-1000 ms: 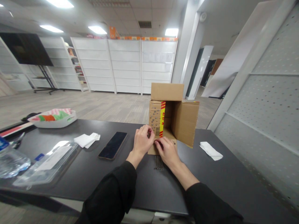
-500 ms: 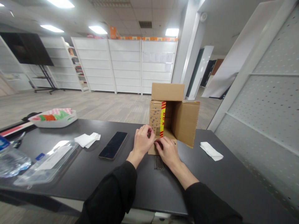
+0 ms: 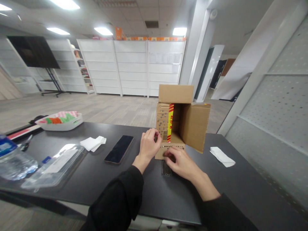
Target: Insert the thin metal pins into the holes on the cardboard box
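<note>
A cardboard box (image 3: 194, 125) stands on the table with its open side facing me and its flaps spread. Yellow-and-red tape and several small round grey spots mark its left flap. A row of dark dots runs along its bottom flap (image 3: 159, 155). My left hand (image 3: 150, 143) is closed beside the left flap, thumb and fingertips together; what they hold, if anything, is hidden. Over the bottom flap, my right hand (image 3: 180, 160) is curled with its fingertips pinched, and their contents cannot be made out. Several thin metal rods, like long nails (image 3: 166, 168), lie side by side below it.
Left of my hands are a phone (image 3: 119, 149), folded tissues (image 3: 92, 143), a clear plastic case (image 3: 56, 166), a water bottle (image 3: 15, 160) and a white basket (image 3: 60, 125) with coloured cloth. Another tissue (image 3: 222, 157) lies right, near a perforated panel (image 3: 281, 106).
My right hand has moved down and right, away from my left hand, uncovering the row of dots on the bottom flap. My left hand stays beside the box. The view has shifted slightly.
</note>
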The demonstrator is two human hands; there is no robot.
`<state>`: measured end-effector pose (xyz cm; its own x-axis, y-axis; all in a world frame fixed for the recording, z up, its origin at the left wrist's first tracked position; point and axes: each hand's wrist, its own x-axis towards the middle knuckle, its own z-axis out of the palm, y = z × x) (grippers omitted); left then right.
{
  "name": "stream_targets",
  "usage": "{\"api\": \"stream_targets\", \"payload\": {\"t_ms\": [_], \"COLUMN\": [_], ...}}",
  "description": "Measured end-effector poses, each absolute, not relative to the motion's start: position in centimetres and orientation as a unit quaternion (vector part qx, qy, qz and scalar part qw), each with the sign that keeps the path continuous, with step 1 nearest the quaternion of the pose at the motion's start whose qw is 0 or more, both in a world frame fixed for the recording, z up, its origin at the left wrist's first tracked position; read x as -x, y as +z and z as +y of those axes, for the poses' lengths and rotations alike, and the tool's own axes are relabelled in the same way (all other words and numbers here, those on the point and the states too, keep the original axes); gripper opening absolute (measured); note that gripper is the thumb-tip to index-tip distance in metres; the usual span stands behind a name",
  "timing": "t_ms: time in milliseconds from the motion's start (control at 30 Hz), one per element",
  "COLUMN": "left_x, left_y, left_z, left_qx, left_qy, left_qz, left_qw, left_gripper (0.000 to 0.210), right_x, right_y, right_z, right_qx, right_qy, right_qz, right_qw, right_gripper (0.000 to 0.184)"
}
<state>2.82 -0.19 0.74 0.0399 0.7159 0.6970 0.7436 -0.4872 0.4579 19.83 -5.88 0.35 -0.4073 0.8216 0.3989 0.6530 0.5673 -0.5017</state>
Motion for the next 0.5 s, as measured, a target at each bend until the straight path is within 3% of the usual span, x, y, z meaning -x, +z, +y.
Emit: {"api": "stream_targets", "payload": {"t_ms": [500], "left_x": [-2.9], "left_y": [0.8], "left_z": [-0.3], "left_qx": [0.720], "left_qy": [-0.478], "left_qz": [-0.503], "left_qw": [0.012], "left_gripper": [0.007], "right_x": [-19.7], "right_y": [0.8], "right_z": [-7.5], "right_qx": [0.439], "right_qy": [0.124], "right_qz": [-0.866], "right_qw": [0.204], "right_gripper": [0.020]}}
